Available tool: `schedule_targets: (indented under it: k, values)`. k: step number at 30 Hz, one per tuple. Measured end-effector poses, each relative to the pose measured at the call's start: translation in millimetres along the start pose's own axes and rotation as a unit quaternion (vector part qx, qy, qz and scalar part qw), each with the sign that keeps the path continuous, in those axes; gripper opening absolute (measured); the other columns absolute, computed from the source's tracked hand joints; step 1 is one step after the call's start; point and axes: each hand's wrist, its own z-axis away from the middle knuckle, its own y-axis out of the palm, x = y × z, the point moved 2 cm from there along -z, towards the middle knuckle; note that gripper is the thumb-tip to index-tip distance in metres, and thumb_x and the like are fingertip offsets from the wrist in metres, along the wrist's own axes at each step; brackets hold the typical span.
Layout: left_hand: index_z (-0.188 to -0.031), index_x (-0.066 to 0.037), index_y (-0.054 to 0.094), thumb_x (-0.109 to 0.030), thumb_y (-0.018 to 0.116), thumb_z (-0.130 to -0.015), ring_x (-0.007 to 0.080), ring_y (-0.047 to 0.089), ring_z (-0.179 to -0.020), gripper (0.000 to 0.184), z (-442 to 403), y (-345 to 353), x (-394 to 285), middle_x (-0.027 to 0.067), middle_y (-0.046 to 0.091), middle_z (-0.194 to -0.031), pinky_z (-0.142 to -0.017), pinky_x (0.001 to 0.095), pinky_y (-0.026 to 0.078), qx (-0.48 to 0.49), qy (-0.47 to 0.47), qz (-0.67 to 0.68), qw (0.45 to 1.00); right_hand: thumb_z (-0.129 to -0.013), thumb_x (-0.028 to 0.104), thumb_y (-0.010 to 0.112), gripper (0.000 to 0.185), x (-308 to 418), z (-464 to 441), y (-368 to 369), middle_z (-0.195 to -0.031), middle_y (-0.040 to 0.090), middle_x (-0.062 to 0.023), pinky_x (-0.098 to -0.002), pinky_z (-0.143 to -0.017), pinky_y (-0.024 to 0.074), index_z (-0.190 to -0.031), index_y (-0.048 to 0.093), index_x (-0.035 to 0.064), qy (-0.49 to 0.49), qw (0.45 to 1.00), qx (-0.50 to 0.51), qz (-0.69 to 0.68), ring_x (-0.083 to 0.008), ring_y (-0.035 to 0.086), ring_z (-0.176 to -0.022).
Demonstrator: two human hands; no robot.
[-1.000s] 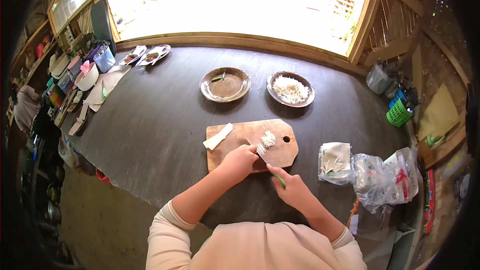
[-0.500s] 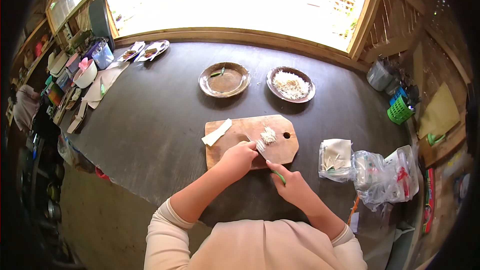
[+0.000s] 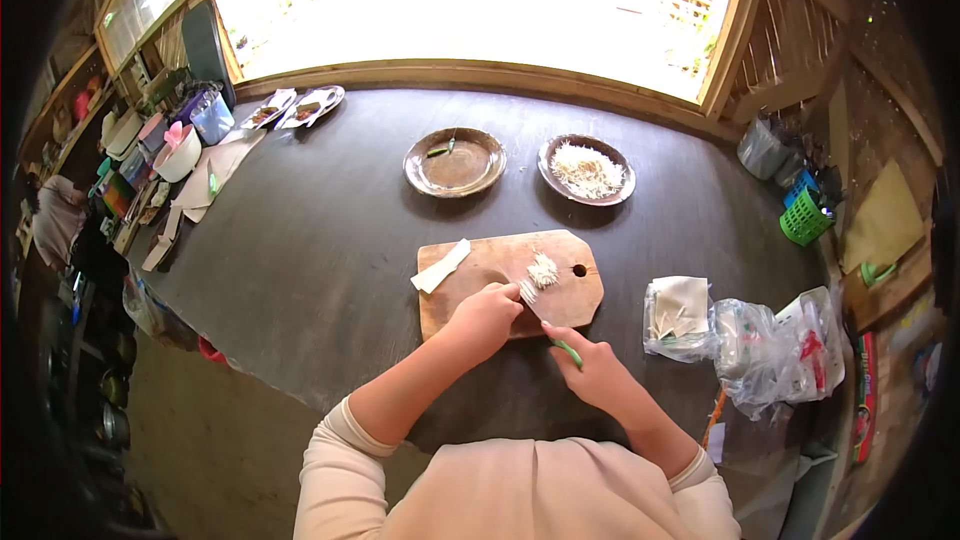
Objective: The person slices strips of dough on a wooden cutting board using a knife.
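Observation:
My right hand (image 3: 587, 365) is closed round the green handle of a knife (image 3: 566, 352), its blade reaching over the wooden cutting board (image 3: 460, 312). Fingers curled, my left hand (image 3: 486, 318) presses on the board beside the blade; pale strips (image 3: 528, 292) show at its fingertips, and what it grips is mostly hidden. A small heap of white shreds (image 3: 543, 270) lies near the board's hole. One flat pale piece (image 3: 440, 267) rests across the board's upper left corner.
Beyond the board stand a brown plate with green peppers (image 3: 455, 186) and a bowl of white shreds (image 3: 586, 170). Plastic bags (image 3: 765, 350) lie at right, near a green basket (image 3: 803, 219). Containers (image 3: 178, 153) line the left edge; a person (image 3: 60, 220) is at far left.
The view has shifted slightly. Both my hands keep nearly the same place on the board, with the knife still in my right hand.

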Motion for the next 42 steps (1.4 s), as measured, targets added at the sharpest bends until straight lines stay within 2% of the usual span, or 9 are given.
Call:
schedule_targets:
  k: [3, 5, 9, 11, 15, 17, 30, 32, 42]
  values:
    - [-0.087, -0.003, 0.069, -0.003, 0.060, -0.077, 0.0300, 0.060, -0.101, 0.013, -1.1, -7.6, -3.5, 0.0094, 0.062, -0.100, -0.089, 0.0380, 0.051, 0.013, -0.020, 0.024, 0.999, -0.096, 0.013, 0.059, 0.035, 5.2, 5.4, -11.7, -0.086, 0.068, -0.0227, -0.0310, -0.067, 0.0504, -0.131, 0.058, 0.0115, 0.011, 0.999, 0.017, -0.037, -0.0150, 0.065, -0.068]
    - [-0.087, -0.003, 0.069, -0.003, 0.060, -0.077, 0.0300, 0.060, -0.101, 0.014, -1.0, -5.2, -3.6, 0.0093, 0.062, -0.100, -0.089, 0.0379, 0.051, 0.019, -0.014, 0.016, 1.000, -0.094, 0.013, 0.060, 0.037, 6.3, 7.7, -14.1, -0.074, 0.061, -0.0278, -0.0368, -0.061, 0.0504, -0.131, 0.058, 0.0164, 0.015, 0.999, 0.014, -0.050, -0.0458, 0.061, -0.069]
    - [-0.087, -0.003, 0.070, -0.003, 0.060, -0.077, 0.0298, 0.060, -0.101, 0.014, -0.6, -3.5, -3.5, 0.0090, 0.062, -0.101, -0.089, 0.0381, 0.051, 0.015, -0.015, 0.012, 1.000, -0.094, 0.013, 0.060, 0.037, -1.9, 3.9, -4.6, -0.075, 0.062, -0.0275, -0.0370, -0.062, 0.0506, -0.131, 0.057, 0.0165, -0.019, 0.998, -0.010, -0.054, -0.0456, 0.063, -0.073]
    - [-0.086, -0.004, 0.069, -0.004, 0.061, -0.077, 0.0296, 0.060, -0.101, 0.012, -0.4, -0.8, -0.9, 0.0087, 0.062, -0.101, -0.089, 0.0383, 0.051, 0.015, -0.019, 0.013, 1.000, -0.096, 0.013, 0.059, 0.036, 0.6, 0.7, 1.2, -0.088, 0.068, -0.0235, -0.0309, -0.067, 0.0505, -0.131, 0.058, 0.0121, 0.005, 1.000, 0.004, 0.024, -0.0141, 0.064, -0.067]
    - [-0.085, -0.004, 0.069, -0.004, 0.061, -0.077, 0.0294, 0.060, -0.100, 0.011, -0.9, -1.8, 0.2, 0.0086, 0.062, -0.100, -0.088, 0.0385, 0.051, 0.011, -0.014, 0.013, 1.000, -0.096, 0.013, 0.059, 0.037, 1.5, 1.5, -4.3, -0.086, 0.067, -0.0249, -0.0319, -0.067, 0.0505, -0.132, 0.057, 0.0126, -0.036, 0.999, -0.016, -0.025, -0.0214, 0.069, -0.068]
    - [-0.085, -0.003, 0.069, -0.005, 0.062, -0.077, 0.0293, 0.061, -0.100, 0.011, -1.4, -1.7, 0.5, 0.0086, 0.062, -0.100, -0.088, 0.0381, 0.051, 0.013, -0.010, 0.016, 1.000, -0.095, 0.015, 0.060, 0.039, 8.6, 7.6, -12.8, -0.076, 0.061, -0.0286, -0.0390, -0.061, 0.0507, -0.133, 0.056, 0.0174, -0.003, 0.999, 0.011, -0.033, -0.0460, 0.063, -0.072]
    - [-0.084, -0.005, 0.068, -0.005, 0.061, -0.078, 0.0282, 0.060, -0.101, 0.009, -2.2, -3.1, -2.3, 0.0085, 0.061, -0.100, -0.089, 0.0369, 0.050, 0.028, -0.017, -0.003, 0.999, -0.095, 0.014, 0.059, 0.036, -0.5, 1.0, -4.1, -0.074, 0.060, -0.0285, -0.0380, -0.060, 0.0507, -0.131, 0.058, 0.0162, -0.090, 0.994, -0.041, -0.049, -0.0427, 0.065, -0.067]
    - [-0.084, -0.005, 0.068, -0.006, 0.061, -0.078, 0.0281, 0.060, -0.101, 0.009, -0.9, -3.1, -3.2, 0.0087, 0.061, -0.100, -0.089, 0.0368, 0.050, 0.028, -0.025, -0.008, 0.999, -0.096, 0.013, 0.059, 0.038, 4.7, 4.8, -9.2, -0.107, 0.070, -0.0214, -0.0332, -0.081, 0.0524, -0.133, 0.056, 0.0115, 0.028, 0.998, 0.027, -0.040, -0.0368, 0.069, -0.097]
    - [-0.084, -0.004, 0.068, -0.005, 0.061, -0.078, 0.0294, 0.060, -0.100, 0.009, -0.6, -2.2, -0.7, 0.0095, 0.061, -0.100, -0.088, 0.0378, 0.051, 0.017, -0.010, 0.003, 1.000, -0.096, 0.014, 0.059, 0.035, 8.7, 0.6, -3.4, -0.101, 0.068, -0.0247, -0.0340, -0.078, 0.0522, -0.131, 0.059, 0.0128, 0.027, 0.999, 0.015, -0.006, -0.0347, 0.069, -0.096]
